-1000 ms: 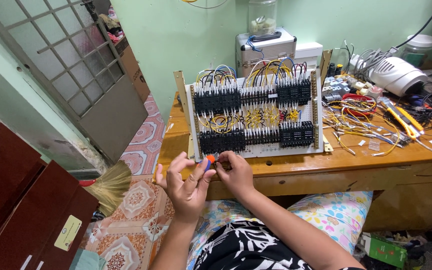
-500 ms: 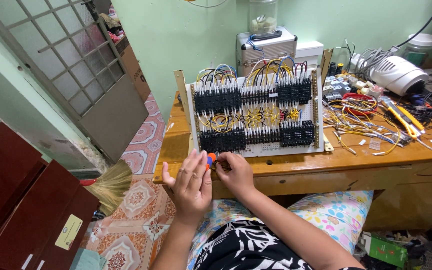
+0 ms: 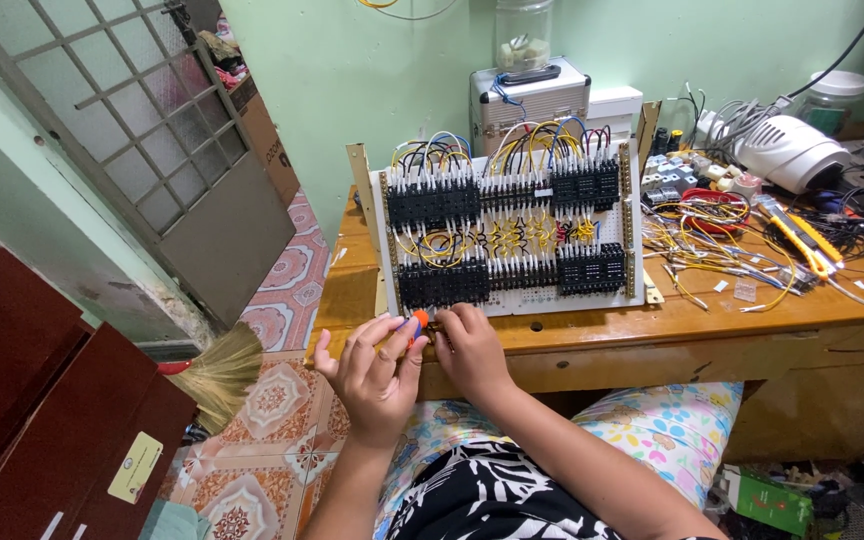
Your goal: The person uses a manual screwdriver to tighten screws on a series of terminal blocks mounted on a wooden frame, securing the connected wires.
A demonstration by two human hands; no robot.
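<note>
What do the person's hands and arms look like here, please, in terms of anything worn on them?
Both the left hand and the right hand are bare: no gloves, rings, watch or bracelets show. The forearms are uncovered too, with no sleeves reaching them. Lower in the frame is a black-and-white patterned garment.

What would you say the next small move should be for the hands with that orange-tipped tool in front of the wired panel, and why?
Probably lift the orange-tipped tool up to the lower row of black terminal blocks. The left hand and right hand hold it together just below the panel at the table edge, not yet touching any terminal.
</note>
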